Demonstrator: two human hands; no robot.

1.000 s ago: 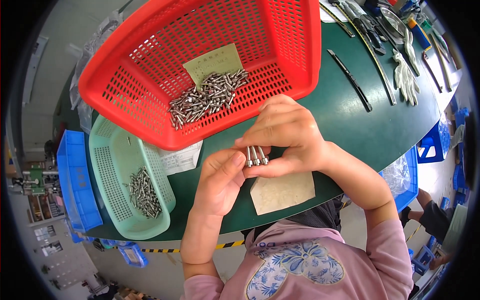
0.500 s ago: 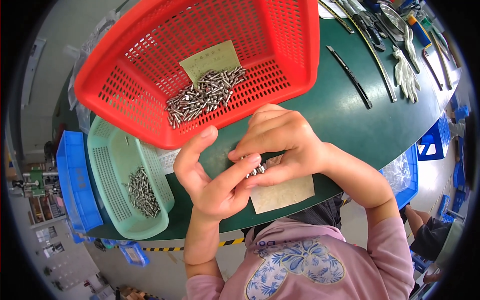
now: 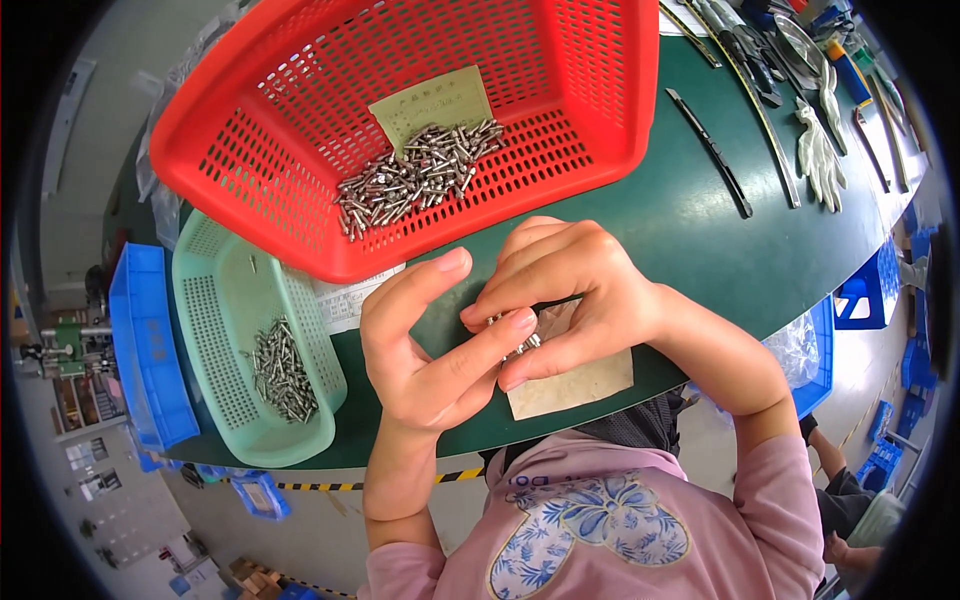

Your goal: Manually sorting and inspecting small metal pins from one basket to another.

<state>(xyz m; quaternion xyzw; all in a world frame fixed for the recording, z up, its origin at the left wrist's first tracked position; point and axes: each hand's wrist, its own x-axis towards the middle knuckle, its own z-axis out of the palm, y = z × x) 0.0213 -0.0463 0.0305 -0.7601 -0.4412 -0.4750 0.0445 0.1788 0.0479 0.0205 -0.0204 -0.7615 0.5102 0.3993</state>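
My left hand (image 3: 425, 360) and my right hand (image 3: 580, 290) meet above the near edge of the table. Between their fingertips is a small bunch of shiny metal pins (image 3: 527, 345), mostly covered by the fingers. The left thumb presses on the pins while its index finger is raised apart. The right thumb and fingers close on the same bunch from the other side. Beyond the hands, a red basket (image 3: 300, 238) holds a heap of similar metal pins (image 3: 420, 180) and a yellowish card (image 3: 432, 105).
To the left, a pale green basket (image 3: 322, 440) contains more metal pins (image 3: 285, 375), beside a blue bin (image 3: 150, 350). A beige paper (image 3: 580, 388) lies under the hands. At right are a black cutter knife (image 3: 712, 155), a steel ruler (image 3: 760, 120) and white gloves (image 3: 820, 160).
Both hands keep their hold on the pins, and the fingers have shifted only slightly. The whole view has moved a little, so the baskets and tools appear slightly displaced.
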